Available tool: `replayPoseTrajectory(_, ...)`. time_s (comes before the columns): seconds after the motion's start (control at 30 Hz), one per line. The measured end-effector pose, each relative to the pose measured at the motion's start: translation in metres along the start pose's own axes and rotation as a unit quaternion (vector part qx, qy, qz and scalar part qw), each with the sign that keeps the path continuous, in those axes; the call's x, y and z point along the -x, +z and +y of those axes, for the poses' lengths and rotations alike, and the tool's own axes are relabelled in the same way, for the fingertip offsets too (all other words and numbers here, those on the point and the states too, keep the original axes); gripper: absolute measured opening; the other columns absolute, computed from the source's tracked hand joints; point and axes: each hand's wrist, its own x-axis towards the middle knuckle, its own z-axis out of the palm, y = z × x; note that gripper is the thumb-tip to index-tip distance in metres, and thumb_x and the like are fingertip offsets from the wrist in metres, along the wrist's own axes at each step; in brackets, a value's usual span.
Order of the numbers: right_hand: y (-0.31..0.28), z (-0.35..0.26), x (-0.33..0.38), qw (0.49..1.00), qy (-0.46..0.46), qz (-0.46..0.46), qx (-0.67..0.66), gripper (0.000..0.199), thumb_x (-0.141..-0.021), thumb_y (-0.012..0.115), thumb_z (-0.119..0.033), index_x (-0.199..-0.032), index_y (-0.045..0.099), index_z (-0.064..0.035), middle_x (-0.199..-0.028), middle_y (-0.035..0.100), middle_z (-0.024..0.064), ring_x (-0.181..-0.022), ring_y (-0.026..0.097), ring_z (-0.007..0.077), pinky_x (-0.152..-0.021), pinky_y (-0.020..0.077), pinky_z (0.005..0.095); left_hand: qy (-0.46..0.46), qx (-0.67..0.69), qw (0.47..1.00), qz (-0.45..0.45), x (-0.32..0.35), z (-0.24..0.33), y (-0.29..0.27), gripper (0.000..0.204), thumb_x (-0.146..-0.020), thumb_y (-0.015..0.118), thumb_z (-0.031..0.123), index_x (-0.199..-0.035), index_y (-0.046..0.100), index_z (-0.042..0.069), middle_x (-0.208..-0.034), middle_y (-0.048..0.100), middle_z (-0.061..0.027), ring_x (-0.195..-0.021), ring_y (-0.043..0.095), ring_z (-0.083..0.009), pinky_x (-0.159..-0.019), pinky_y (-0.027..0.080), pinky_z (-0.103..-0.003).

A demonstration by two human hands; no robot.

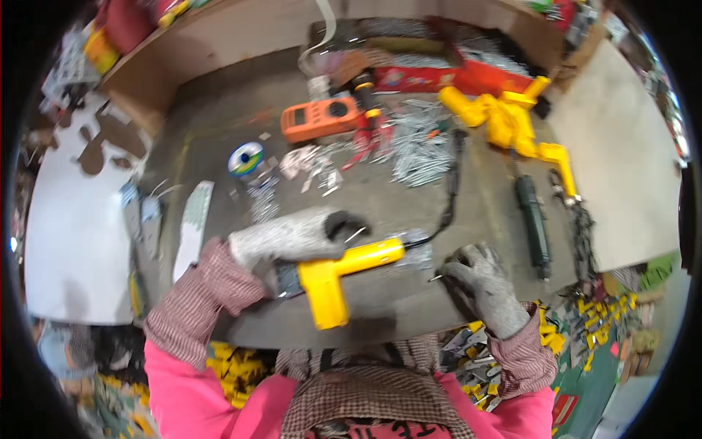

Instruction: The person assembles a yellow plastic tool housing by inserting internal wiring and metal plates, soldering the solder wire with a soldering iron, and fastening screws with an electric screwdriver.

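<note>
Across the near middle of the bench lies a yellow pistol-shaped tool (322,289), its black cord running from the barrel end toward the far side. My left hand (296,235), in a grey-white glove with dark fingertips, is closed just above the tool. A thin silver screw-like piece (356,235) sticks out from its fingertips. To the right of the tool, my gloved right hand (479,276) is closed low over the bench. A small thin metal piece (436,278) shows at its fingertips; its kind is too small to tell.
Beyond my hands are a heap of long silver screws (420,143), an orange multimeter (319,119), red-handled pliers (362,139) and a solder spool (246,159). A dark green electric screwdriver (533,225) lies at the right, near yellow tool bodies (508,121). Wooden boards edge the bench's far side.
</note>
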Motion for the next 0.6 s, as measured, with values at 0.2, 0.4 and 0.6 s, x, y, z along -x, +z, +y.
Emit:
replayPoseTrajectory(0.2,0.036,-0.073,-0.063,0.988,-0.07,0.004,-0.139,0.032,-0.079,0.065,-0.01,-0.11,0.063,-0.0123,-0.095,0.057,0.0113,-0.091,0.062,0.0315,-0.075,0.0518,0.0413,0.038,0.001,0.998,0.056,0.017,-0.005,0.002,0.051,-0.08,0.057,0.01,-0.13,0.053,0.003,-0.119,0.063,-0.0194,-0.108,0.06,-0.0255,-0.098,0.046,-0.036)
replayPoseTrajectory(0.4,0.049,-0.07,-0.076,0.987,-0.124,-0.023,-0.095,0.027,-0.083,0.065,-0.013,-0.11,0.062,-0.0128,-0.098,0.06,0.0105,-0.089,0.064,0.0315,-0.073,0.0536,0.0416,0.053,0.078,0.992,0.079,0.03,-0.01,0.012,0.049,-0.083,0.057,0.012,-0.131,0.052,0.004,-0.124,0.06,-0.0163,-0.115,0.057,-0.0269,-0.104,0.042,-0.037)
replayPoseTrajectory(0.6,0.082,-0.06,-0.06,0.988,-0.092,-0.004,-0.125,0.024,-0.087,0.061,-0.018,-0.11,0.062,-0.0138,-0.096,0.06,0.0063,-0.087,0.064,0.0287,-0.073,0.0546,0.0393,0.116,-0.157,0.966,0.168,0.024,-0.003,0.039,0.049,-0.077,0.058,0.011,-0.125,0.056,0.008,-0.112,0.058,-0.0176,-0.103,0.055,-0.0369,-0.09,0.045,-0.046)
